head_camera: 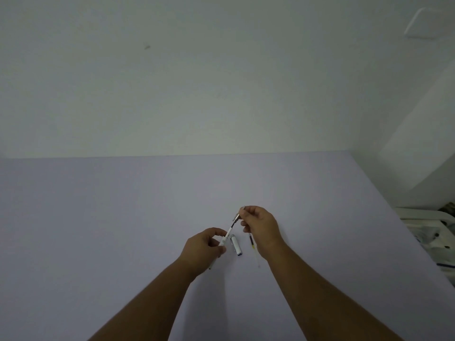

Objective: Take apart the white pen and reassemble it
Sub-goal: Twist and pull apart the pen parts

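My left hand grips the white pen barrel, which slants up to the right, its lower end poking out below the hand. My right hand pinches a small grey tip piece at the barrel's upper end; a thin dark rod joins the two. A white pen cap with a silvery end lies on the table between my hands. A thin clear refill with dark and yellowish ink lies under my right hand, partly hidden by it.
The pale lilac table runs back to a white wall. Its right edge slants down the frame, with a white rail and patterned fabric beyond it.
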`<state>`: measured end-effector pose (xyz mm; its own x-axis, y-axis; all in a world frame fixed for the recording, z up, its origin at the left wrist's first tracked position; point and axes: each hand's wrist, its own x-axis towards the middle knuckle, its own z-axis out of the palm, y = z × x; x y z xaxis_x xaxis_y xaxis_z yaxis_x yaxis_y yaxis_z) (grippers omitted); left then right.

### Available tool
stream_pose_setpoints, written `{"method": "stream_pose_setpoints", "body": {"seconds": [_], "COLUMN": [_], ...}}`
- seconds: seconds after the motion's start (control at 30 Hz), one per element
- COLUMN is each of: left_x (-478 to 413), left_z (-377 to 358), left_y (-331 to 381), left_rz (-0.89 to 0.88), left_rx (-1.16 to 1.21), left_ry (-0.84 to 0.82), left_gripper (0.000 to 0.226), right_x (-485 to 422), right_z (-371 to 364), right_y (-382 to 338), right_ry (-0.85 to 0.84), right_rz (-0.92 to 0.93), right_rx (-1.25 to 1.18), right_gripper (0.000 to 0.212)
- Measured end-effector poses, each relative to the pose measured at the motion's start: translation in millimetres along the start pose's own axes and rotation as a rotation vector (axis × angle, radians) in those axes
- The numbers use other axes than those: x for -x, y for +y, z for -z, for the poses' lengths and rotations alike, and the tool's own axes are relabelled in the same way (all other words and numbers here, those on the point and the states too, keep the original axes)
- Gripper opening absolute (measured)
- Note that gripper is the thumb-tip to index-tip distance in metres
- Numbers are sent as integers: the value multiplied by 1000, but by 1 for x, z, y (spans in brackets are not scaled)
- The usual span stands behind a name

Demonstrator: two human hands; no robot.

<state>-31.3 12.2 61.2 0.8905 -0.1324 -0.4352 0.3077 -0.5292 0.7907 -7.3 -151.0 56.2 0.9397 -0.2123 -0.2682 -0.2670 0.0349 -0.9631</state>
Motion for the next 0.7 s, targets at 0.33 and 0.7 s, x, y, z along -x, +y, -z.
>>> {"method": "stream_pose_setpoints", "body": {"seconds": [0.33, 0.7], "left_x": [7, 13], "left_z": [-5, -2], "left_y": [3, 5], "left_rz": [-13, -52], "left_rx": [35, 33], "left_ry": [26, 98], "left_gripper": [24, 13], "right_x": [19, 31], "right_z": [2, -2], "right_y": [0, -4], "right_ry": [-71, -182], "right_rz": [28, 17], "right_rx": [135, 118], "right_gripper": [7, 14]}}
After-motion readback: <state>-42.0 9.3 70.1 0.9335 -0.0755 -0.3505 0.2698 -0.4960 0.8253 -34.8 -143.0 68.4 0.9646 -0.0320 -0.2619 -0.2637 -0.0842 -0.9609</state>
